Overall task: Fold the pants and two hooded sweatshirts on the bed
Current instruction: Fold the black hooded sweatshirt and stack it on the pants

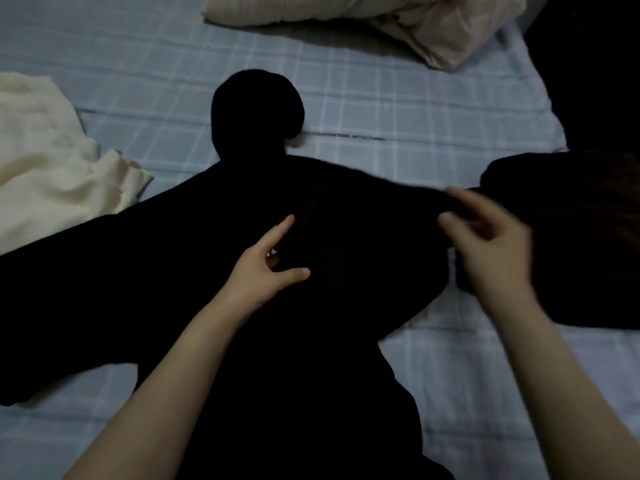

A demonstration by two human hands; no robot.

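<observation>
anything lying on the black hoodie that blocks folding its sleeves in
Nothing visible lies on the black hoodie except both hands: the left hand rests on its chest, the right hand is at its right-side shoulder. A dark pile crowds that side.

The one camera rides on the person's head, facing forward and steeply down over the bed (398, 109); it is close, the forearms (166, 393) rising from the lower edge; the left hand (263, 268) and right hand (491, 244) sit mid-frame, the bed stretching beyond them.
</observation>
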